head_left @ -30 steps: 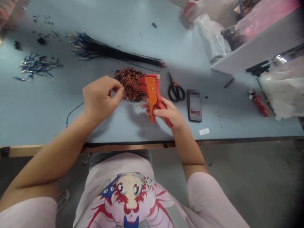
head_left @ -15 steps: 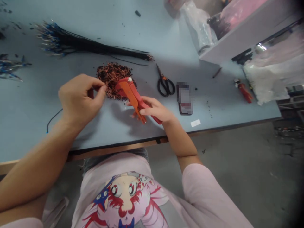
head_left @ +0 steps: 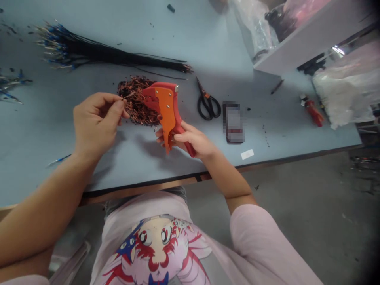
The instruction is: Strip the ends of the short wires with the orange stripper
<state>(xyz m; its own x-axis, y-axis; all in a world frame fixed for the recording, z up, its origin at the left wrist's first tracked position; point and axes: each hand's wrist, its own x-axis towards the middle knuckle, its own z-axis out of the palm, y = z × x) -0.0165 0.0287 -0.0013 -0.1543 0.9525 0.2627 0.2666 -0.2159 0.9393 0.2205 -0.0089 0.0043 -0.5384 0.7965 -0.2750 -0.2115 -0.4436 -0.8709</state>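
My left hand (head_left: 96,120) is closed, thumb and fingertips pinching a thin wire (head_left: 127,96) whose stripped tip pokes out toward the pile. A blue-sleeved end (head_left: 61,160) shows beside my left forearm, seemingly the same wire's tail. My right hand (head_left: 190,138) is wrapped round the handles of a red and orange wire stripper (head_left: 166,107), held upright with its jaws facing left. Between the wire tip and the jaws there is a gap. Below and behind the jaws lies a heap of copper and black wire scraps (head_left: 138,111).
A long bundle of black wires (head_left: 113,55) with blue-sleeved ends lies behind the heap. To the right are black scissors (head_left: 208,105), a phone-like object (head_left: 234,122), a white label (head_left: 247,154) and a red-handled tool (head_left: 313,113). Plastic bags (head_left: 341,95) sit around a shelf (head_left: 293,43).
The stripper has turned more upright, its head swinging to the right. My left hand has drawn slightly left, and the wire tip now shows beyond its fingers. The blue-ended tail has shifted.
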